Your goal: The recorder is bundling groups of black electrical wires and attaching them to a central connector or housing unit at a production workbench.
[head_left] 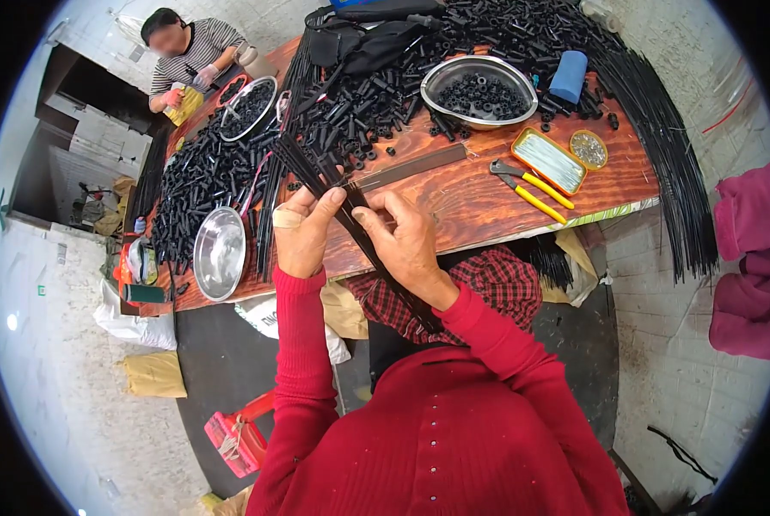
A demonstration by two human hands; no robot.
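A bundle of long, thin black rods [389,279] slants in front of my body, from above the table edge down toward my lap. My left hand [303,234] is closed round its upper part, thumb on top; a pale plaster or tape patch sits near the thumb base. Just to the right, my right hand [404,245] has curled fingers and its thumb against the same bundle. Whether the right fingertips pinch one single rod cannot be made out. Behind the hands, a flat dark brown bar [419,167] lies on the wooden table [454,202].
Yellow-handled pliers [539,206], a yellow tray [522,140] of thin pins and a round dish [604,161] lie right. Beyond stand a steel bowl [441,82] and a blue roll [569,76]. Black tubular pieces [178,202] heap left, near another bowl [221,254]. A co-worker [200,52] sits far left.
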